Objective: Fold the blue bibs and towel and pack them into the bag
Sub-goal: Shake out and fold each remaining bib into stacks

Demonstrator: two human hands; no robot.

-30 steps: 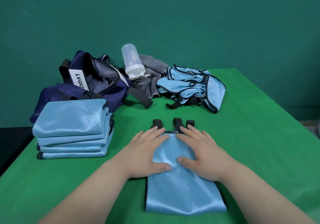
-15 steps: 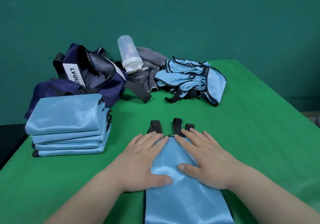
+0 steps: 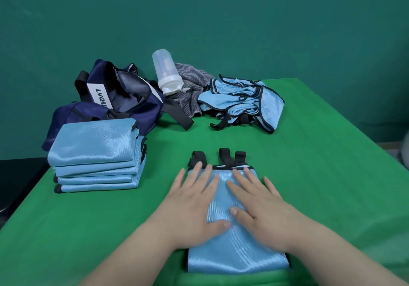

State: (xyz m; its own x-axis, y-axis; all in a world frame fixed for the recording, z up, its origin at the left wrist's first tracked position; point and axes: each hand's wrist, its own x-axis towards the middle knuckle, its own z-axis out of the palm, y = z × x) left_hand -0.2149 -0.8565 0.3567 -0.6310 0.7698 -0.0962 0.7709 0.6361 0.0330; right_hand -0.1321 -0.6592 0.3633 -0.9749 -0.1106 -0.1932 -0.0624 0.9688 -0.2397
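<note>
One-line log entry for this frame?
left hand: pressing bib | right hand: pressing bib | folded stack: beside bag | unfolded pile: untouched

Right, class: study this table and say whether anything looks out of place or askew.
The bottle sits cap-down and tilted between the bag and the towel, so it might topple. Nothing else stands out.

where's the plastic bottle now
Head view: the plastic bottle sits at the far side, left of centre, against the grey towel, between the navy bag and the unfolded bibs.

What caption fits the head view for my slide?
Left hand and right hand press a blue bib flat on the green table near a stack of folded bibs.
</note>
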